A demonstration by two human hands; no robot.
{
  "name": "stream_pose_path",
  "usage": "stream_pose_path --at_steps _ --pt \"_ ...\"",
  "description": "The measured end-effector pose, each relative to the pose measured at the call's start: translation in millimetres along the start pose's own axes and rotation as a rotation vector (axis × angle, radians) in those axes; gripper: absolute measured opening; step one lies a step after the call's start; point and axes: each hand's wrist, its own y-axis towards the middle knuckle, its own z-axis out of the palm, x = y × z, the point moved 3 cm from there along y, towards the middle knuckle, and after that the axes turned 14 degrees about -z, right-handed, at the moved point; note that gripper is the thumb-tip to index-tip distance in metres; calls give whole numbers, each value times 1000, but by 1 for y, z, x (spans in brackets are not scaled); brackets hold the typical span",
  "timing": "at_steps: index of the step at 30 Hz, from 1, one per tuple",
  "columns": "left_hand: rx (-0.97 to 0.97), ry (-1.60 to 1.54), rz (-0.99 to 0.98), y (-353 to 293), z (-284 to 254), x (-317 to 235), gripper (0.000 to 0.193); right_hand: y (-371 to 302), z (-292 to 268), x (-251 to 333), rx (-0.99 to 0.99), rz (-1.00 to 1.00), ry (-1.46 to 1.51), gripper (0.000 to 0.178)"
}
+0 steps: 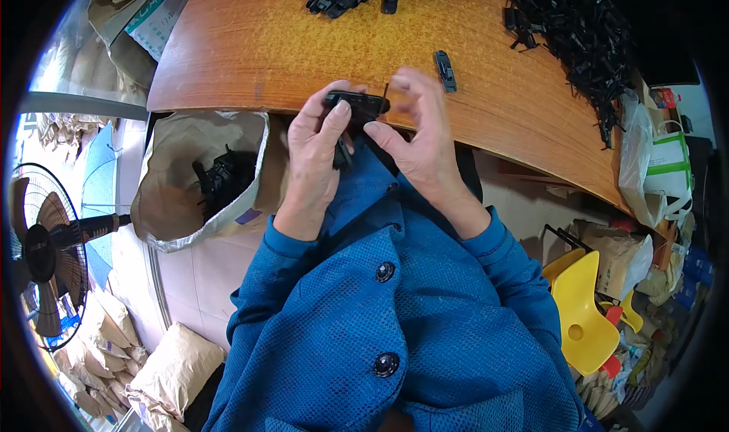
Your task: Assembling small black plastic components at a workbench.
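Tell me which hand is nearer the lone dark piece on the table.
Right. The right hand sits just lower left of the dark piece; the left hand is farther left.

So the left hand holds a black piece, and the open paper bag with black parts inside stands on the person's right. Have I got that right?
Not quite: the head view shows the open paper bag with black parts inside on the person's left. The left hand does hold a black piece.
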Motion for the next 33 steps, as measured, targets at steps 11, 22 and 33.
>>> stream_pose_path --at_steps 11,22,33 --pt "-149 240 104 35 11 -20 28 24 19 -54 139 457 526 24" --pt "-664 795 226 45 -96 -108 31 114 -125 -131 230 10 -163 47" --pt "-21 1619 534 186 97 -33 30 151 -289 -290 75 307 -822 53"
